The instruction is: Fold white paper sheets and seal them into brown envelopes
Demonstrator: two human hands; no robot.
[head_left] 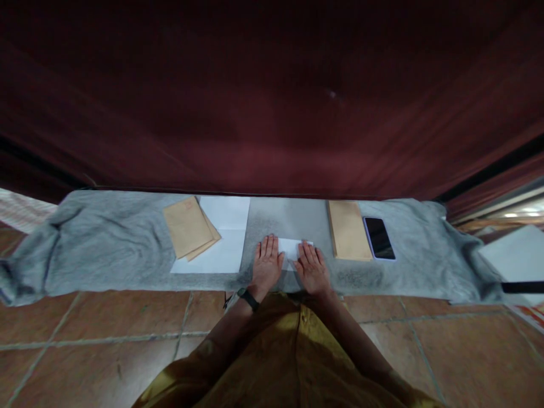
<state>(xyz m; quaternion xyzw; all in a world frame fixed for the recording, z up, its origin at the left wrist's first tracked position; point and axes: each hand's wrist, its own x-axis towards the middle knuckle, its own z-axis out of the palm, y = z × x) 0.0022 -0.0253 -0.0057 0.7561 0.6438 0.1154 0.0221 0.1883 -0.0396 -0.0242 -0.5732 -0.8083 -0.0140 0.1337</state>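
Note:
A small folded white paper lies on the grey cloth in front of my body. My left hand rests flat at its left edge, fingers stretched out and pointing away from me. On the right edge, my right hand presses down with its fingers extended. Part of the paper is hidden under both hands. Left of my left hand lie larger white sheets with a crease across them, and two brown envelopes overlap on top. To the right of my right hand sits a stack of brown envelopes.
A phone with a dark screen and pale purple case lies beside the envelope stack. Grey cloth covers the narrow bench, bunched at both ends. A dark red curtain rises behind it. Tiled floor shows in front.

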